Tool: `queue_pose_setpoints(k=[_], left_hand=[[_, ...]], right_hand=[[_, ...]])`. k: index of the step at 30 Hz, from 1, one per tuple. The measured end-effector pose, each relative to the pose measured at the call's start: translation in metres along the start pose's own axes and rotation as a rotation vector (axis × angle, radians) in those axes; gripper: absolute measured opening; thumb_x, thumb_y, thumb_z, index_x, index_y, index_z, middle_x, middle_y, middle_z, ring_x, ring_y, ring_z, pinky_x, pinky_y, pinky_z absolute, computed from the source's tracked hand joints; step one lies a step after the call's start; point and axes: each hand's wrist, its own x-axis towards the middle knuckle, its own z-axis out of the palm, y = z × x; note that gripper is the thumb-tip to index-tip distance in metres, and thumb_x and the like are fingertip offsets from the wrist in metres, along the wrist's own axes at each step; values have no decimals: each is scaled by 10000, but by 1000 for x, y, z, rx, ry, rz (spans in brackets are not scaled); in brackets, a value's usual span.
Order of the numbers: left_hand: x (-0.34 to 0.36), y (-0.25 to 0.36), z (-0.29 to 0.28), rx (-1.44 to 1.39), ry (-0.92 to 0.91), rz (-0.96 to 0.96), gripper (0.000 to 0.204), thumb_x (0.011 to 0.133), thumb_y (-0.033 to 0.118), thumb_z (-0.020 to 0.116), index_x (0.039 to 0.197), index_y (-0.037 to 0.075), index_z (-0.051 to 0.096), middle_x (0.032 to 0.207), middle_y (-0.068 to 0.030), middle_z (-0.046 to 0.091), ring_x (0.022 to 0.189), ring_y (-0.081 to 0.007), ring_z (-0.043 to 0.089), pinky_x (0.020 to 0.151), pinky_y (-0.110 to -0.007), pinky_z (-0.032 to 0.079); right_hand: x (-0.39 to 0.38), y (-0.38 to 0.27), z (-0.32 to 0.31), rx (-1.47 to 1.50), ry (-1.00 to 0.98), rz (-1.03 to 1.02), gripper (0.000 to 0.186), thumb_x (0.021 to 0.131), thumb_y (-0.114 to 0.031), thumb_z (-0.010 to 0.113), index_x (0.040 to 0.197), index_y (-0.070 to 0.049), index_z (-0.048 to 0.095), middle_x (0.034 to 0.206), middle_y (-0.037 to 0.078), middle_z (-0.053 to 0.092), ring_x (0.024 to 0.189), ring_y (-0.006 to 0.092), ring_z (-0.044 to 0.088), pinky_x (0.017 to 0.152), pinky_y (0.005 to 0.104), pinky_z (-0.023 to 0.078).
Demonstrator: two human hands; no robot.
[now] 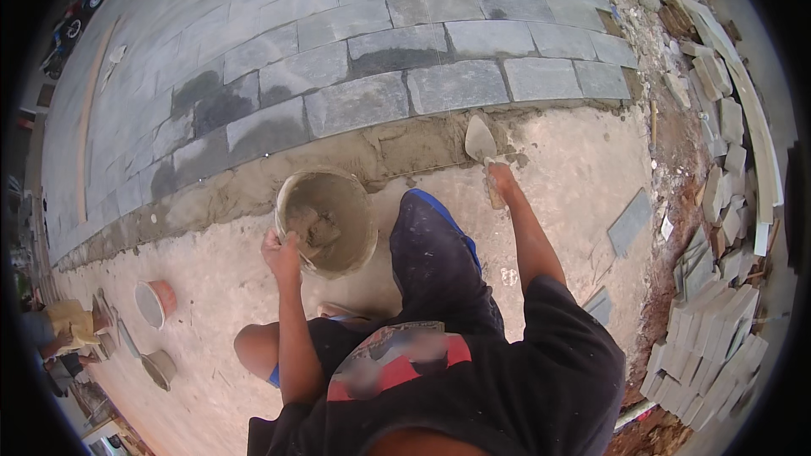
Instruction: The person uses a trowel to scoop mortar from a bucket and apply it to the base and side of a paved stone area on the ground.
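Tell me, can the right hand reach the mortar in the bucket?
Probably yes: the bucket is open on top, with the left hand at its rim; the knee stands partly between, but the right hand could likely carry the trowel around it.

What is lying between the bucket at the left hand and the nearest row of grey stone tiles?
A rough, grey-brown band of mortar lies between the bucket and the stone tiles; the head view shows this.
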Motion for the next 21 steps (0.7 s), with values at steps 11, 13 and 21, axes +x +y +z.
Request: queue_pose_setpoints(k=[11,13,21], left_hand=[[4,0,12,-29,-35,-55,107,770,-67,543,840,4,583,806,-32,641,683,-90,562,654,-237,470],[7,-7,6,-29,-48,-60,114,770,-70,544,846,4,584,807,-34,642,679,-87,559,650,-237,469],[1,-2,-6,-17,4,-22,116,771,-69,546,845,11,586,782,-18,620,652,-72,532,622,-224,443]], right_hand=[[-15,-23,-25,-1036,340,-137,453,938,-393,442,1100,16,552,1039,297,635,1025,446,603,888,522,477],[-1,-26,-31,-1050,364,-143,457,944,-396,433,1087,16,572,1039,286,640,1036,438,601,896,518,474],[9,7,-47,-909,276,-196,466,909,-379,469,973,47,646,1040,296,637,993,445,602,872,516,467]])
